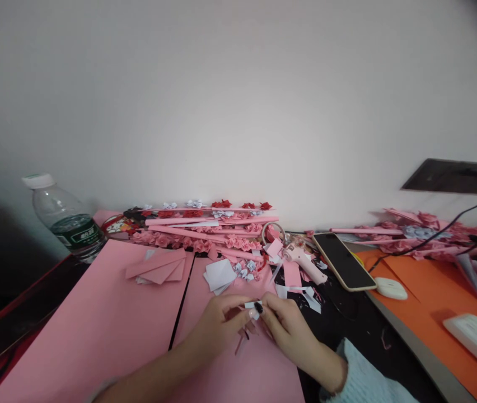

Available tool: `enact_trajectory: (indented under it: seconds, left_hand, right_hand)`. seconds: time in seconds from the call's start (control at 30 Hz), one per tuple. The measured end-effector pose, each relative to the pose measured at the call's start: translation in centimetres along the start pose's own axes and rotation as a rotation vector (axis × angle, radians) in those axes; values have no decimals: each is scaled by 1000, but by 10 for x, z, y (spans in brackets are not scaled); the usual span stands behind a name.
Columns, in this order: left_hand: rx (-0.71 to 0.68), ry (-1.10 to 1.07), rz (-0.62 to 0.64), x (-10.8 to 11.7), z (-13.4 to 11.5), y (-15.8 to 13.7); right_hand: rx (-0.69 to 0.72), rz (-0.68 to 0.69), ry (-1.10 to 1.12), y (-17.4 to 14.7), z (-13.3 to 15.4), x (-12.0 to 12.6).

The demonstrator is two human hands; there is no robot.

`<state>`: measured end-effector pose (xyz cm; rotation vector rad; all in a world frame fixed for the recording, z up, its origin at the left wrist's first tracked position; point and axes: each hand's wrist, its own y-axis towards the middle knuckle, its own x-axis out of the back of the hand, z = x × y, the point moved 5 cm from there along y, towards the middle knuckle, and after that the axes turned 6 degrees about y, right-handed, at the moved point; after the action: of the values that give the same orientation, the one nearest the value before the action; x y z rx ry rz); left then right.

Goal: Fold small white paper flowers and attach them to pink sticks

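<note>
A small piece of white paper (250,305) is pinched between my hands over the large pink sheets. My left hand (221,324) has its thumb and fingers closed on the paper from the left. My right hand (286,326) closes on it from the other side, thumb tips nearly meeting. Much of the paper is hidden by the fingers. Under them shows a thin pinkish strip (239,344), too blurred to name. Just beyond my hands lie a stack of white paper squares (220,274) and several small white paper flowers (244,270).
Along the wall lie pink rolled sticks (188,230) and red paper flowers (221,204). To the right are a pink glue gun (305,263), a phone (343,262), orange sheets (431,299) and a dark cable (452,221). A water bottle (68,218) stands tilted-looking at left, near pink cards (158,266).
</note>
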<state>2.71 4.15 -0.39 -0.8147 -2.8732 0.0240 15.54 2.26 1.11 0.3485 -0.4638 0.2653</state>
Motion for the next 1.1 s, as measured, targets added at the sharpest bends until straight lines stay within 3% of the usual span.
enact_trajectory:
  seconds: [0.27,0.4,0.7,0.83,1.1]
  left_hand:
    - [92,-47,-47,3,-4,-1]
    - [90,-41,-43,4,-6,-3]
    - [101,-63,-50,2,-2,-2]
    - [136,-139,-31,2,-1,-3]
    - [229,-404,-27,3,13,-1]
  right_hand:
    - [4,-190,-28,1,0,11]
    - [24,-141,29,2,2,9]
    - [128,-201,-30,-3,9,10]
    - [207,-145,-116,-3,16,8]
    - [238,-14,-251,-4,19,4]
